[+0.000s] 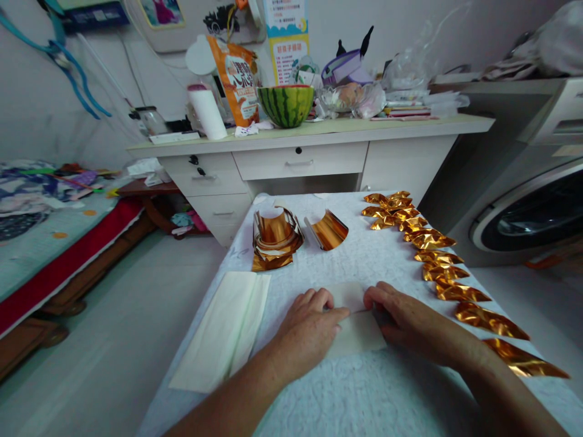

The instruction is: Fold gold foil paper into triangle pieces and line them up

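Observation:
A pale sheet of paper [355,335] lies in front of me on the cloth-covered table, with a crease or folded edge running across its middle. My left hand [314,318] presses on its left side, fingers curled and thumb stretched along the crease. At the right edge, my right hand [394,312] pinches the paper between curled fingers and thumb. A stack of similar pale paper [218,328] rests left of my left hand. Farther back stand a pile of curled gold foil sheets [276,240] and a single curled foil sheet [328,230].
Several folded gold foil pieces [450,291] run down the table's right side. Behind is a white desk [300,161] bearing a cut watermelon [286,106], an orange snack bag [234,82] and plastic bags. A washing machine [537,170] stands right, a bed [59,230] left.

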Demonstrator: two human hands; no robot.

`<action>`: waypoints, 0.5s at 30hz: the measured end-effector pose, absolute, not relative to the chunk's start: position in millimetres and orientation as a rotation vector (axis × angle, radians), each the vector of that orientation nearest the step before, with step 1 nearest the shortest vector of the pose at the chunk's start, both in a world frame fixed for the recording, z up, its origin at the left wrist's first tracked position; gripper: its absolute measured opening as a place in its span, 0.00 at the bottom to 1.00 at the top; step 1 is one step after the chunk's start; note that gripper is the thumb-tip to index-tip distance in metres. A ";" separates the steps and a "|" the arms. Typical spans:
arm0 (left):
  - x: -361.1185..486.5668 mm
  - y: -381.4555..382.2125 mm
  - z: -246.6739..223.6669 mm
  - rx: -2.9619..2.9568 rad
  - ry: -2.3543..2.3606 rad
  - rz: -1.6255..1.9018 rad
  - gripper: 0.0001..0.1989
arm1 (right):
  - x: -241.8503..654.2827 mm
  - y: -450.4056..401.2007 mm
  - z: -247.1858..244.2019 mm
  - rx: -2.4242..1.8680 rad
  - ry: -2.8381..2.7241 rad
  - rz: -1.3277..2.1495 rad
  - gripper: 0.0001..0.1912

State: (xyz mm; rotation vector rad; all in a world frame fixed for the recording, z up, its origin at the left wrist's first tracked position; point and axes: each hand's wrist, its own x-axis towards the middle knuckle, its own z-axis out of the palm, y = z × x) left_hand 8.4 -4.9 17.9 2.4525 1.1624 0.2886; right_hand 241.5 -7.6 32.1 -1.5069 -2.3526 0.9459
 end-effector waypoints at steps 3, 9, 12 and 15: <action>8.9 -4.8 16.9 2.465 1.175 0.282 0.16 | 244.2 -8.6 37.0 -1.449 -2.327 1.037 0.17; 10.8 -4.5 15.7 2.498 1.133 0.289 0.13 | 244.2 -9.3 42.8 -1.298 -2.329 1.170 0.23; 11.5 -4.1 16.7 2.506 1.085 0.294 0.11 | 241.6 -8.5 44.3 -1.253 -2.338 1.212 0.25; 11.4 -3.5 16.9 2.497 1.064 0.304 0.11 | 239.6 -7.1 45.4 -1.230 -2.333 1.256 0.21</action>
